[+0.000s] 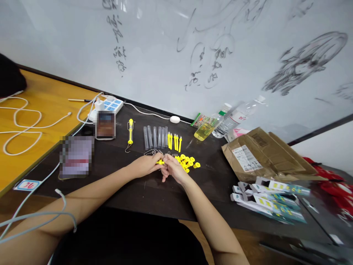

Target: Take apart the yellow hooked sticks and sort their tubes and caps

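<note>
Over the dark table, my left hand [145, 166] pinches a small yellow plastic piece [159, 162]. My right hand [176, 170] meets it at the fingertips, with its fingers closed; whatever they grip is too small to make out. Just beyond my hands lie bent metal wire hooks [153, 151]. A loose pile of yellow caps [188, 161] is beside my right hand. Farther back, several clear tubes [154, 137] lie in a row, alongside several yellow stems [180, 144] with metallic tips. To their left rests an assembled clear tube with yellow ends [130, 131] and a wire hook.
A phone [105, 126], a power strip [116, 105] and white cables occupy the left. At the back right stand a bottle of yellow liquid [205, 129] and a clear water bottle [230, 121]. A brown cardboard package [264, 154] and flattened printed boxes [271, 202] lie right.
</note>
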`<state>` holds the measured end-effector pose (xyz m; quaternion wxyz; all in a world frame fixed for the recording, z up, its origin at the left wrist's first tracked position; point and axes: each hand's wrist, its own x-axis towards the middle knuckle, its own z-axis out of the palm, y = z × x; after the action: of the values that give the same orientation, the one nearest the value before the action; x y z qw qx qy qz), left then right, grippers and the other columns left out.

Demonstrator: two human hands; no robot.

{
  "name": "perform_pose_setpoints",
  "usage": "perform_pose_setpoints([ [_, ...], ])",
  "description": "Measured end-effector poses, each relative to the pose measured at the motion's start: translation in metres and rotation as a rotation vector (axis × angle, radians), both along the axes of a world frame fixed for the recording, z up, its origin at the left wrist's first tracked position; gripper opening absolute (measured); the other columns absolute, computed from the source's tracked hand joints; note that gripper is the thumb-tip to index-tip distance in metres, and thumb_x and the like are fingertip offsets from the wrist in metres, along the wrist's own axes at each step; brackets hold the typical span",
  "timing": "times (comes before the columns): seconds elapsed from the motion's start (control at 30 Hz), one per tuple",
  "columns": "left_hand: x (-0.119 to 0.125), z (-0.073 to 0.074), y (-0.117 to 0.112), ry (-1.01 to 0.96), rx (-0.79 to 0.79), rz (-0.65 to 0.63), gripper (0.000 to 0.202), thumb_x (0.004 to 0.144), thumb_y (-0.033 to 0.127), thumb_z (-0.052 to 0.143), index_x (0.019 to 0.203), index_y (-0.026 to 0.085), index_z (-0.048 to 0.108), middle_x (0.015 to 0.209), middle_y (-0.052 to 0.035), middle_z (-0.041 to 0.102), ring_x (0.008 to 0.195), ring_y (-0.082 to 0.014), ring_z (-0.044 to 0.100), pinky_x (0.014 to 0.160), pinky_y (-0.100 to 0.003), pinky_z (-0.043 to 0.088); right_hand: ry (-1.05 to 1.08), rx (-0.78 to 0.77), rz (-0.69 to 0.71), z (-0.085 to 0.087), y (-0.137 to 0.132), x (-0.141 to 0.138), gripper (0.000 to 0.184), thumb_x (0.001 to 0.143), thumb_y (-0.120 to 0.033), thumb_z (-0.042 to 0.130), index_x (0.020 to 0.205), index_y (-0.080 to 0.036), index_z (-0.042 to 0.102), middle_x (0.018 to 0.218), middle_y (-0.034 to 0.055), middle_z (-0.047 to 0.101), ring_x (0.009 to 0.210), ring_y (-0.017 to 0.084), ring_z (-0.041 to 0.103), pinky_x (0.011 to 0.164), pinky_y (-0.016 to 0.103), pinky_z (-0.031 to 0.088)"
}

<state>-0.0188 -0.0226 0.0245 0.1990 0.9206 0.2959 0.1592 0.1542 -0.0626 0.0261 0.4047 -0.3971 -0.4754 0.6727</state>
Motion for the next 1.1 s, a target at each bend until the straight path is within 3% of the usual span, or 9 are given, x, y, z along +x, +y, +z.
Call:
perform_pose_setpoints([
  [0.17,0.001,0.005,-0.003,0.038,-0.016,-0.076,0.023,0.095,0.036,0.037,0.107,0.018,0.043,0.095,-0.0093,0.067,0.086,-0.0237,0.067,0.069,-0.029,0.046,-0.126,0.072,-0.145,-0.003,0.004,0.001,0.045,0.081,-0.058,0.051,0.060,-0.020,0.040,0.041,-0.0079,0.042,0.033,0.007,0.040,0.032,0.023,0.048],
  [0.3,0.000,0.003,-0.005,-0.006,0.029,-0.122,0.023,0.095,0.033,0.035,0.109,0.017,0.043,0.098,-0.0101,0.067,0.088,-0.0231,0.066,0.072,-0.031,0.047,-0.169,0.112,-0.183,-0.006,0.005,0.000,0.049,0.079,-0.057,0.055,0.053,-0.019,0.039,0.037,-0.0077,0.040,0.030,0.006,0.038,0.029,0.018,0.040],
  [0.77,0.001,0.003,-0.004,0.041,0.062,-0.045,0.021,0.096,0.032,0.034,0.108,0.017,0.043,0.099,-0.0109,0.068,0.088,-0.0244,0.067,0.069,-0.030,0.047,0.077,-0.059,-0.161,-0.005,0.000,-0.008,0.046,0.078,-0.052,0.059,0.057,-0.022,0.031,0.036,-0.0106,0.033,0.027,0.005,0.029,0.026,0.019,0.035],
  [1.1,0.000,0.001,-0.008,-0.071,-0.106,-0.059,0.023,0.096,0.034,0.030,0.110,0.018,0.041,0.098,-0.0097,0.066,0.087,-0.0233,0.066,0.071,-0.031,0.047,0.135,-0.068,-0.209,-0.007,-0.001,-0.015,0.046,0.077,-0.049,0.060,0.053,-0.022,0.031,0.034,-0.0101,0.035,0.027,0.005,0.029,0.025,0.019,0.036],
])
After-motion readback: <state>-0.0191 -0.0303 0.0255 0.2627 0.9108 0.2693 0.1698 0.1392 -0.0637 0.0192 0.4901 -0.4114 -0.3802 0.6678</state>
